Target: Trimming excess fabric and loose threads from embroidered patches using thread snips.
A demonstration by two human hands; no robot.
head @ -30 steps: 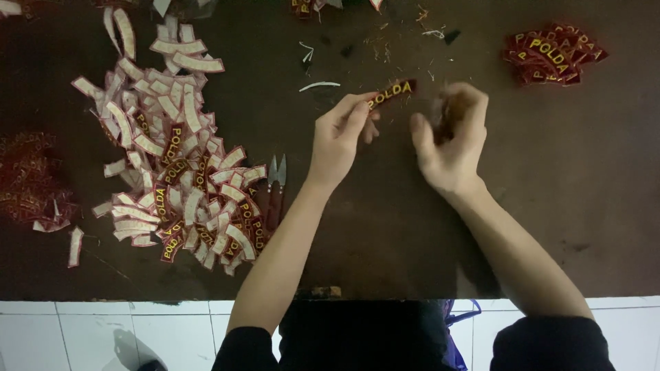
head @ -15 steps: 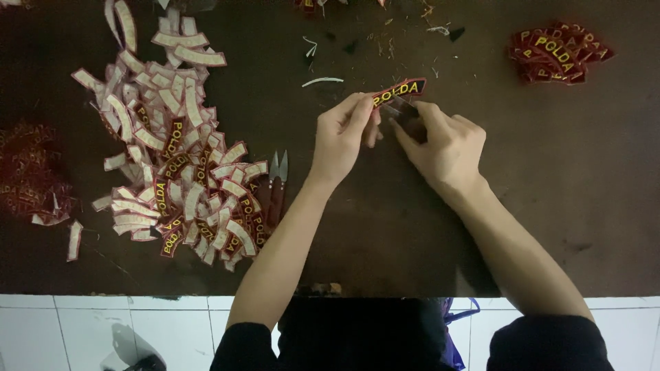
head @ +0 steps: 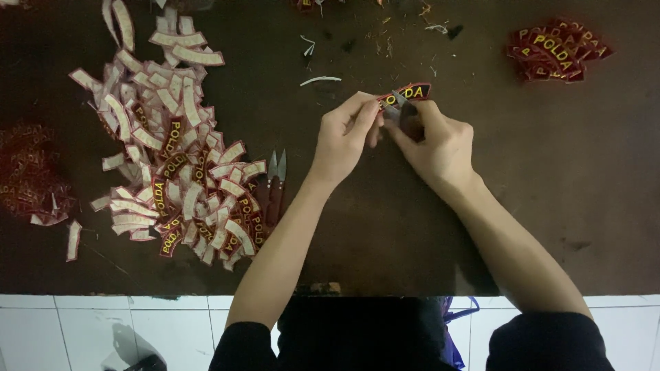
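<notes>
My left hand pinches the left end of a curved dark red patch with yellow embroidered letters, holding it just above the dark brown table. My right hand grips small thread snips. Their metal tips rest against the patch's lower edge, between my two hands. My fingers cover part of the patch.
A large loose pile of patches, most white side up, lies at left, with a second pair of snips beside it. A neat stack of red patches sits at top right. Red scraps lie far left, thread bits at top.
My right hand has moved left from a spot apart from the patch and brought the snips up against it. My left hand kept hold of the patch.
</notes>
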